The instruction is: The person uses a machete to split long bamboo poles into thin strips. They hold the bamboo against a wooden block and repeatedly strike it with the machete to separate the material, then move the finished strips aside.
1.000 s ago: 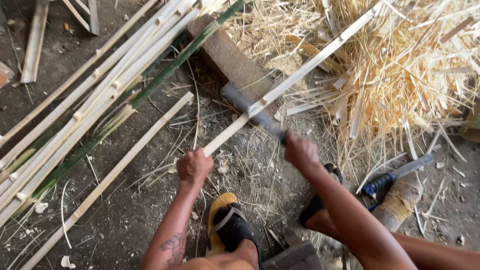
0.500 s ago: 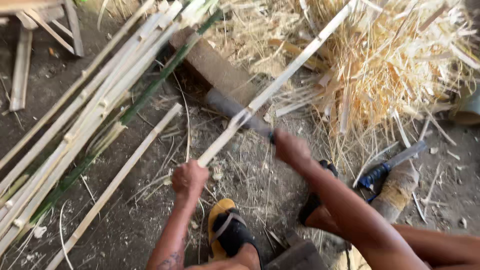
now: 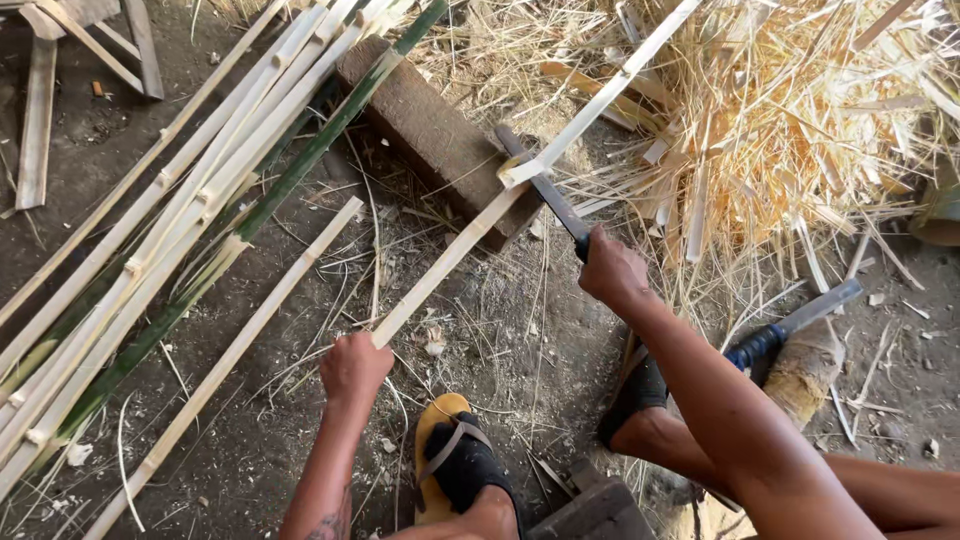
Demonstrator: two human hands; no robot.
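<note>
Left hand: your left hand (image 3: 352, 366) is clenched around the near end of the bamboo strip (image 3: 455, 250), knuckles up, low in the middle of the view.
Right hand: your right hand (image 3: 612, 270) is closed tight on the handle of the knife (image 3: 545, 190); the dark blade runs up and to the left from your fist.
Blade and strip: the blade crosses the bamboo strip where it rests on the wooden block (image 3: 435, 140); a thin pale layer has lifted from the strip at that spot.
Strip position: it lies across the ground in front of you, near end in your left fist, far end over the pile of shavings (image 3: 790, 130) at upper right.
Long axis: the strip runs diagonally from lower left to upper right; the knife lies roughly across it.
Room on the left: a loose bamboo slat (image 3: 230, 360) lies just beside your left hand, and a bundle of bamboo strips (image 3: 170, 220) lies beyond it, all on the same slant.
Room on the right: a second blade with a blue handle (image 3: 790, 325) rests by your right forearm, apart from the strip.
Near edge: your sandalled foot (image 3: 455, 465) sits just right of your left wrist; the other foot (image 3: 635, 395) is under your right arm.
Ground: bare dirt (image 3: 500, 330) with scattered fibres lies between your two hands.
</note>
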